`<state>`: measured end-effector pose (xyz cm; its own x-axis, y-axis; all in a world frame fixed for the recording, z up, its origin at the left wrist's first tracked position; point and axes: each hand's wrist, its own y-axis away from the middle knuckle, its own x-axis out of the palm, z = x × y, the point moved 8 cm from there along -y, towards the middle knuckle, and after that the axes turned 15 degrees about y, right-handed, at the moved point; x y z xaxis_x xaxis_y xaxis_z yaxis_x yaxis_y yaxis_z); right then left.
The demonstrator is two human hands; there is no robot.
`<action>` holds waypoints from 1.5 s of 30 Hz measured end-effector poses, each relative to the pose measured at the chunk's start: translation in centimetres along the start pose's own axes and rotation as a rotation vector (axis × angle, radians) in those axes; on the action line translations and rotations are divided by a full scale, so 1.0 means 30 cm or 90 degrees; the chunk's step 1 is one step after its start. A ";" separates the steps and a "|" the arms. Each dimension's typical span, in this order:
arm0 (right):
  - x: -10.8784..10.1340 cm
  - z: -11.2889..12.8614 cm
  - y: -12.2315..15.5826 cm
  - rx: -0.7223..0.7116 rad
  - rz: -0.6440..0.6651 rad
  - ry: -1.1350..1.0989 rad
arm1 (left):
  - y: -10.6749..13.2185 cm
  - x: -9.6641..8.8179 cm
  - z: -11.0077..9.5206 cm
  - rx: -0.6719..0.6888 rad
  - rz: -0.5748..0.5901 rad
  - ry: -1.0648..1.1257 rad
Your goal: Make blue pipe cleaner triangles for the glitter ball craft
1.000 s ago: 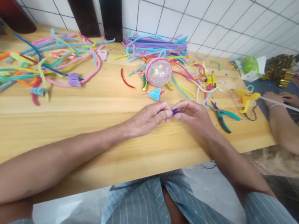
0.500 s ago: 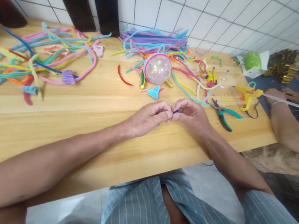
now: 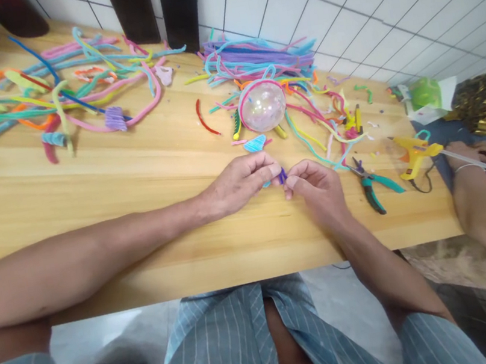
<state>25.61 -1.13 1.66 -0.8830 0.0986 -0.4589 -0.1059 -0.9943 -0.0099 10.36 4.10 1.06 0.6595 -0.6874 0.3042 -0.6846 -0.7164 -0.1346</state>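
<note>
A short dark-purple piece of pipe cleaner (image 3: 283, 176) sits between my two hands, just above the wooden table. My left hand (image 3: 243, 183) pinches it from the left with thumb and fingers. From the right, my right hand (image 3: 316, 188) holds its other side between thumb and forefinger. Part of the piece is hidden by the fingertips. Right behind my left fingers lies a light-blue fuzzy triangle (image 3: 255, 143). Beyond it rests a clear plastic dome (image 3: 263, 106) with a pink rim. Pliers (image 3: 375, 185) with teal handles lie to the right of my right hand.
Loose coloured pipe cleaners (image 3: 88, 98) cover the back left. A purple and blue bundle (image 3: 259, 61) lies by the tiled wall. A yellow glue gun (image 3: 416, 153) with its stick is at the right, near another person's arm (image 3: 478, 201).
My hands have drawn slightly apart, and more of the purple piece shows between the fingertips. The whole view has shifted a little, with table items appearing further right.
</note>
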 end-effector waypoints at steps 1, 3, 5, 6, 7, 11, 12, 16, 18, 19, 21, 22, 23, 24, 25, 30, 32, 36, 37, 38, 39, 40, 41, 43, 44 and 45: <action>-0.002 0.002 0.001 0.000 -0.014 -0.002 | -0.003 -0.002 0.007 -0.007 0.000 0.028; -0.007 0.007 0.000 0.000 -0.039 -0.017 | -0.008 -0.006 0.018 -0.021 -0.007 0.080; -0.008 0.008 -0.003 0.004 -0.048 -0.034 | -0.012 -0.010 0.024 -0.036 -0.016 0.117; -0.006 0.007 -0.004 0.009 -0.046 -0.041 | -0.014 -0.011 0.024 -0.042 -0.020 0.129; -0.002 0.007 -0.004 0.016 -0.037 -0.044 | -0.015 -0.011 0.023 -0.048 -0.023 0.139; 0.011 0.020 -0.007 0.028 0.009 -0.044 | -0.016 -0.012 0.022 -0.078 -0.049 0.176; 0.008 0.028 -0.010 0.023 0.011 -0.047 | -0.016 -0.012 0.023 -0.089 -0.058 0.187; -0.007 0.064 -0.037 -0.006 0.011 -0.035 | -0.015 -0.014 0.034 -0.125 -0.083 0.206; -0.004 0.076 -0.055 -0.017 0.026 -0.002 | -0.015 -0.015 0.038 -0.134 -0.088 0.207; -0.001 0.079 -0.062 -0.023 0.033 0.013 | -0.015 -0.016 0.039 -0.135 -0.089 0.208; 0.003 0.084 -0.072 -0.038 0.039 0.035 | -0.015 -0.018 0.044 -0.137 -0.090 0.211; 0.004 0.086 -0.074 -0.045 0.038 0.043 | -0.015 -0.020 0.048 -0.139 -0.090 0.213; 0.004 0.087 -0.074 -0.052 0.032 0.051 | -0.015 -0.020 0.053 -0.141 -0.089 0.217; 0.003 0.088 -0.073 -0.059 0.025 0.059 | -0.015 -0.021 0.058 -0.142 -0.087 0.222; 0.002 0.089 -0.070 -0.064 0.018 0.066 | -0.016 -0.021 0.062 -0.143 -0.084 0.228; 0.004 0.084 -0.053 -0.072 0.001 0.094 | -0.021 -0.024 0.079 -0.143 -0.078 0.245; 0.005 0.083 -0.049 -0.077 -0.003 0.097 | -0.022 -0.023 0.082 -0.145 -0.075 0.258; 0.002 0.083 -0.042 -0.083 -0.013 0.114 | -0.019 -0.014 0.079 -0.146 -0.068 0.299; 0.001 0.083 -0.041 -0.082 -0.013 0.120 | -0.018 -0.011 0.078 -0.151 -0.066 0.306; 0.000 0.083 -0.041 -0.082 -0.011 0.123 | -0.016 -0.009 0.079 -0.158 -0.065 0.309; -0.001 0.083 -0.040 -0.081 -0.007 0.123 | -0.014 -0.008 0.080 -0.167 -0.065 0.310; -0.004 0.085 -0.039 -0.081 -0.004 0.118 | -0.013 -0.008 0.080 -0.175 -0.068 0.309; -0.008 0.086 -0.039 -0.080 -0.003 0.111 | -0.013 -0.010 0.079 -0.179 -0.073 0.307; -0.023 0.088 -0.039 -0.073 -0.009 0.096 | -0.015 -0.016 0.074 -0.178 -0.085 0.300; -0.032 0.089 -0.039 -0.070 -0.015 0.091 | -0.016 -0.020 0.072 -0.175 -0.092 0.296; -0.040 0.090 -0.039 -0.067 -0.021 0.087 | -0.018 -0.024 0.069 -0.173 -0.099 0.292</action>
<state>25.56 0.02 4.62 -0.8082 0.1321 -0.5739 -0.0786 -0.9900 -0.1171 10.90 4.73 -1.05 0.5981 -0.4107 0.6882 -0.6856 -0.7068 0.1740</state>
